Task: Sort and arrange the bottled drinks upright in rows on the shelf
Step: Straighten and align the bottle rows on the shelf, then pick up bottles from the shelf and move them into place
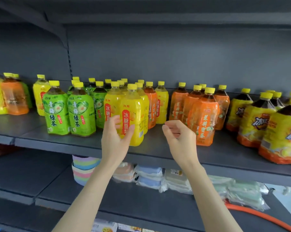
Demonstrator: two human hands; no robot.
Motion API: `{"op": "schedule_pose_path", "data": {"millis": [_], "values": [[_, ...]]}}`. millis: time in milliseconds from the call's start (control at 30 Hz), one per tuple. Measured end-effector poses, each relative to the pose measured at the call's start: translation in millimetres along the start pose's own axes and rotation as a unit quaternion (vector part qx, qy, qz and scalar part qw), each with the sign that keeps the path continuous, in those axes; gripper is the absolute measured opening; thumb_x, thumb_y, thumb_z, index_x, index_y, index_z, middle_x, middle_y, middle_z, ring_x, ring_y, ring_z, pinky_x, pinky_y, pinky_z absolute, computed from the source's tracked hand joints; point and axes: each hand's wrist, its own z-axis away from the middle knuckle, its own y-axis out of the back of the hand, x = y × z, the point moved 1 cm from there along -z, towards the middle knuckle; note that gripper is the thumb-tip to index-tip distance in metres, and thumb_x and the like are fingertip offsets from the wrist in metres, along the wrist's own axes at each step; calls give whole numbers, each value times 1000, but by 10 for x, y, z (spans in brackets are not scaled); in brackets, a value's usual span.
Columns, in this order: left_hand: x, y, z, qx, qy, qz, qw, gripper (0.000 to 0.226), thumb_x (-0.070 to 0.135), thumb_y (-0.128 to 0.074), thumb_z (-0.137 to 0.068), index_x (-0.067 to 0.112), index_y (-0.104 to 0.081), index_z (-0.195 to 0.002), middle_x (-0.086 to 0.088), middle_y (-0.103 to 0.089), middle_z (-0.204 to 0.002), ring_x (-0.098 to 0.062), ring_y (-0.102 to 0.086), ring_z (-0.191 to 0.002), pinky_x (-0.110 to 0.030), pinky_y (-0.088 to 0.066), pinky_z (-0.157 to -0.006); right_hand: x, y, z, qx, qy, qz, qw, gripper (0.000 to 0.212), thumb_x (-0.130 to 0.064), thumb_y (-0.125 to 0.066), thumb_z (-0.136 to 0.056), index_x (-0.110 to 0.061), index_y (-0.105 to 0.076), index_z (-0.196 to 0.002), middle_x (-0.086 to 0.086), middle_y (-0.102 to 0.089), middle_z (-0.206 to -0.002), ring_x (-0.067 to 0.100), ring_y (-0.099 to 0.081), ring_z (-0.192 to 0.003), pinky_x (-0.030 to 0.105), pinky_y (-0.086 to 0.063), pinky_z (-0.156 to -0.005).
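Left hand (115, 139) is hovering half-open before the yellow bottle (133, 104) at the front edge of the shelf (158, 149), contact unclear; right hand (178, 136) is hanging loosely curled, empty; gripping mid-body should be keeping it upright.

Read on green-label bottle (55, 113) and its twin (81, 114), left of centre: 青梅绿茶, white, vertical. On front yellow bottle (133, 104), centre: 冰糖雪梨 down a red panel (126, 121), small brand above it (too blurred to be sure); barcode (141, 133) low on the side, digits unreadable. On front orange bottle (204, 121), right of centre: 茉莉蜜茶, vertical. On big yellow-wrapped bottle (256, 121), far right: 冰红, rest cut off. Finer print elsewhere too blurred.
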Motion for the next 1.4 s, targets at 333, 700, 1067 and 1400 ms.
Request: {"op": "schedule_pose_path", "data": {"millis": [333,700,1067,1400], "values": [[-388,-578,-874,18,-86,-39,995,102,62,-70,-70,14,-24,-146,-12,-39,-141,-26,-36,-130,-42,-37,-104,487,-451,-769,41,-30,-23,998,9,-23,-58,-96,-21,-65,-101,-21,-63,-89,-12,-59,-85,2,-43,-70],[-619,-638,-972,101,-164,-54,980,84,61,-65,-74,15,-39,-140,-20,-45,-130,-32,-44,-119,-43,-43,-96,949,-962,-1633,20,-89,-86,992,40,-37,-58,-94,-19,-54,-130,-9,-57,-120,9,-54,-112,13,-42,-83],[-663,-706,-973,126,-166,-63,976,80,60,-63,-75,20,-35,-138,-20,-46,-130,-28,-44,-121,-33,-39,-99,1264,-1134,-2100,-76,-131,-108,982,61,-45,-62,-89,-17,-43,-140,-15,-57,-106,2,-58,-97,10,-45,-65],[-635,-689,-965,122,-166,-67,976,80,60,-62,-76,19,-35,-138,-22,-47,-128,-32,-45,-120,-38,-42,-97,1327,-1126,-2007,-27,-156,-122,980,57,-45,-72,-81,-21,-41,-122,-13,-55,-101,-4,-58,-82,12,-47,-60]]}}
